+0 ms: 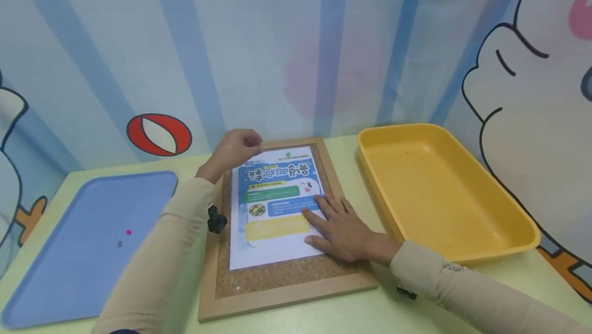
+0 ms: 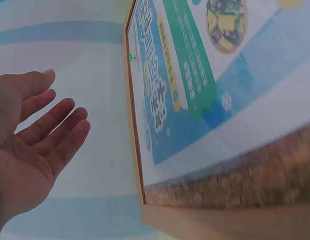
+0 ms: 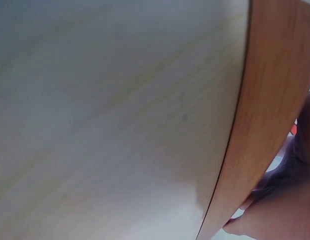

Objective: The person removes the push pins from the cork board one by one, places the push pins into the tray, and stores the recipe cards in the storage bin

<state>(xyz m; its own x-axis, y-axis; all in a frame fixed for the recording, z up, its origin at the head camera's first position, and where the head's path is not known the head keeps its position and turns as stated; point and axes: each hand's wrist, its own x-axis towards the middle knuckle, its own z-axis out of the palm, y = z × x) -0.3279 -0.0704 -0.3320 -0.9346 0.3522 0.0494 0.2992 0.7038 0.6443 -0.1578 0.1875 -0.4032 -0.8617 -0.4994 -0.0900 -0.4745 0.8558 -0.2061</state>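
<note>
A printed poster sheet [image 1: 273, 257] lies on a wood-framed cork board [image 1: 296, 275] in the head view. My right hand [image 1: 342, 228] rests on the sheet's lower right part with fingers spread. Above the board's top left corner hovers my left hand [image 1: 236, 149]; in the left wrist view that hand [image 2: 40, 135] has loosely bent fingers and holds nothing. A green push pin [image 2: 131, 57] sticks in the sheet's top edge. The right wrist view shows mostly tabletop and the board's wooden frame [image 3: 275, 75], with part of my right hand [image 3: 280, 210] behind it.
On the left lies a blue tray [image 1: 92, 272] with a small pink piece [image 1: 128, 232] and a small greyish piece [image 1: 119, 244] on it. A yellow bin [image 1: 444, 185] stands right of the board. A wall covering [image 1: 259, 41] with cartoon prints rises behind the table.
</note>
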